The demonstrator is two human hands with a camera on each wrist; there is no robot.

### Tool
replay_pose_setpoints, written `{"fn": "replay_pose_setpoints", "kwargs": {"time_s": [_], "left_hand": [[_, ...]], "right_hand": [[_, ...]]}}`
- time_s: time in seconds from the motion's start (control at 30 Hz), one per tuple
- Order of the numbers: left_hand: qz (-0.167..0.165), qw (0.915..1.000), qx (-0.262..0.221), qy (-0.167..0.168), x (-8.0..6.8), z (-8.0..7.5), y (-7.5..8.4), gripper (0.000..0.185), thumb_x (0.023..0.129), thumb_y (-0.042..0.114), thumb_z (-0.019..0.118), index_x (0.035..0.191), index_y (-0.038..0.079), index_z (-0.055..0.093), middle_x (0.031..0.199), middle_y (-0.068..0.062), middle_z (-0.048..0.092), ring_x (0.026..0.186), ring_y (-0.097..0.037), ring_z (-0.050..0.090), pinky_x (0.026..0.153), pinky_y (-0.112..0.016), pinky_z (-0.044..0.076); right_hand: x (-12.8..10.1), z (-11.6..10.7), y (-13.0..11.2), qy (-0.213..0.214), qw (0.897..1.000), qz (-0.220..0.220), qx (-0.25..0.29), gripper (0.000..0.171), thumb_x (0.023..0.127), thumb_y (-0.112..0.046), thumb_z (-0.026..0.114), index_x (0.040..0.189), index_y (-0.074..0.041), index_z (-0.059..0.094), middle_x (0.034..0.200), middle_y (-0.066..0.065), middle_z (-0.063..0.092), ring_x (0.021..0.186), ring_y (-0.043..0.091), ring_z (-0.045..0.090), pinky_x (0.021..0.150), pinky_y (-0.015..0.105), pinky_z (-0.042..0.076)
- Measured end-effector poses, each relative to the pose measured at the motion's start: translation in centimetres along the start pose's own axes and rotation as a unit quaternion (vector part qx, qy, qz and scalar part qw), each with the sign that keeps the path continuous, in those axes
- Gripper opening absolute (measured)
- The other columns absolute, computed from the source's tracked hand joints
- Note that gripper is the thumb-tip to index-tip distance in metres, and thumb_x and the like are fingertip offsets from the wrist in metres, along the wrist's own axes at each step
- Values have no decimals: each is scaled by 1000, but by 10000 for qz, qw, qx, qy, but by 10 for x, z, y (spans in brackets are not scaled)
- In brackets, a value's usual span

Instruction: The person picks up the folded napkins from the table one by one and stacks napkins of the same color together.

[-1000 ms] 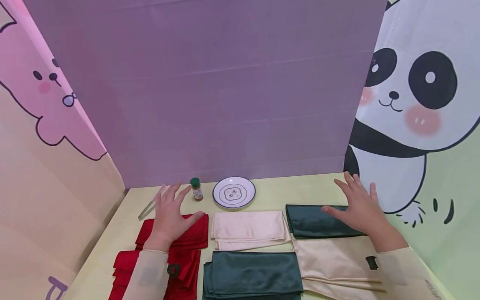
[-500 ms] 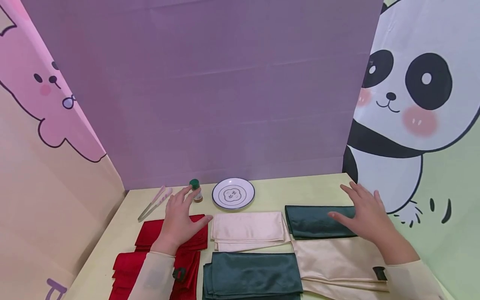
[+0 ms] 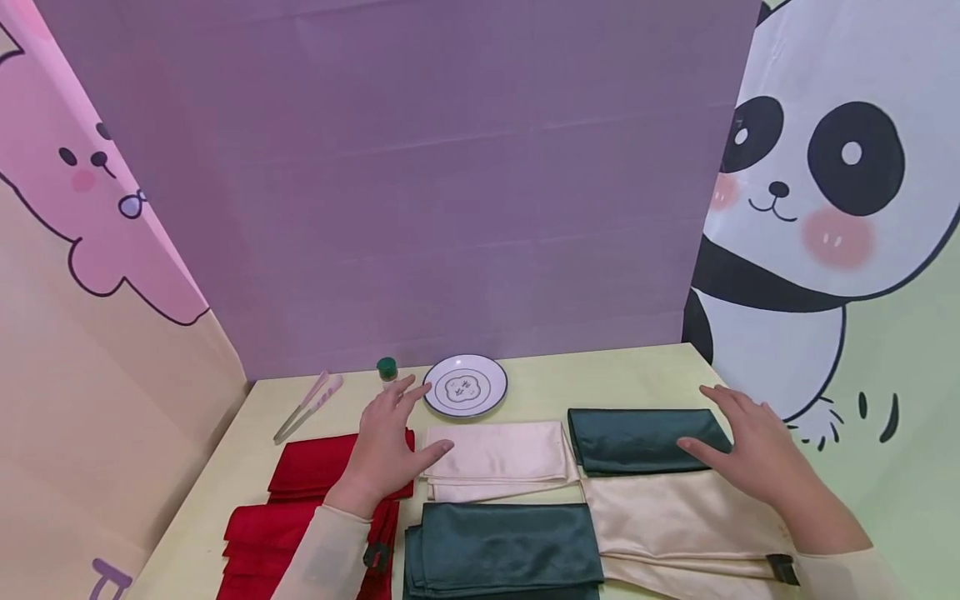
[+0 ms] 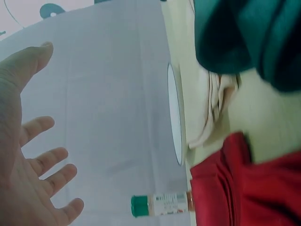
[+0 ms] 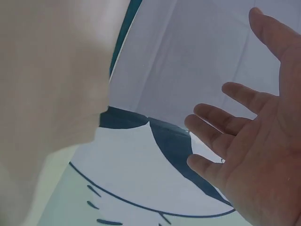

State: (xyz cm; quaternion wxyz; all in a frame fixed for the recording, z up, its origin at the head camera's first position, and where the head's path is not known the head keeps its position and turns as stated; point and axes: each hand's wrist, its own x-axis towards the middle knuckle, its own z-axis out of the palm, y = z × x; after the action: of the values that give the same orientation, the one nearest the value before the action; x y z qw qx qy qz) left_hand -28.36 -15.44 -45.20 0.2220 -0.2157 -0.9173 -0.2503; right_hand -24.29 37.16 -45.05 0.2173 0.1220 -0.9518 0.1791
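My left hand point(image 3: 386, 458), fingers spread, hovers over the folded red cloth point(image 3: 303, 468) at the back left, its thumb toward the pale pink cloth point(image 3: 495, 452). Nothing is between its fingers; the left wrist view shows the bare palm. On the right, my right hand point(image 3: 765, 458) is raised with fingers apart and holds nothing, beside the dark green folded cloth point(image 3: 637, 442) and above the cream cloth point(image 3: 675, 517). Another red cloth point(image 3: 262, 537) lies front left. A second dark green cloth point(image 3: 510, 546) is front centre.
Along the back stand a small green-capped bottle point(image 3: 387, 369), partly behind my left fingers, and a white plate point(image 3: 491, 396) with a dark rim. Pink-handled tongs point(image 3: 306, 407) lie at the back left. A purple backdrop point(image 3: 465, 183) rises behind the table.
Both hands have drifted right and a little toward me, fingers still spread. The tongs show fully now, and my left fingers overlap the bottle's lower part. The cloths have not moved.
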Motion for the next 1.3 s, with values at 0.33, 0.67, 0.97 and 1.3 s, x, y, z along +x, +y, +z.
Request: {"fn": "replay_pose_setpoints", "kwargs": {"time_s": [0.33,0.67,0.97,1.3], "left_hand": [[107,9993,-48,-355,2,14,17,85,81,56,83,152,21,53,160,-9,44,143,-31,43,113,-64,37],[184,9973,-190,-681,3,30,43,85,81,54,84,153,22,52,157,-7,47,142,-25,44,111,-58,42],[233,9916,-547,-1147,1,49,64,76,87,47,81,152,21,52,150,-1,51,135,-22,51,107,-55,47],[324,9833,-734,-1631,0,68,84,70,90,46,80,150,22,54,146,3,55,130,-18,55,106,-49,49]], "right_hand": [[-18,-5,7,-338,9986,228,-338,84,86,-50,84,143,2,51,137,36,52,118,62,49,89,79,38],[-30,-12,16,-911,9939,599,-156,85,89,-52,81,145,4,50,141,38,48,124,63,47,94,79,40],[-42,-11,24,-942,9934,656,32,78,91,-45,81,142,7,52,139,37,51,123,61,49,93,75,42],[-45,-8,34,-1184,9896,779,244,70,93,-41,80,135,10,57,133,37,56,122,57,52,93,70,45]]}}
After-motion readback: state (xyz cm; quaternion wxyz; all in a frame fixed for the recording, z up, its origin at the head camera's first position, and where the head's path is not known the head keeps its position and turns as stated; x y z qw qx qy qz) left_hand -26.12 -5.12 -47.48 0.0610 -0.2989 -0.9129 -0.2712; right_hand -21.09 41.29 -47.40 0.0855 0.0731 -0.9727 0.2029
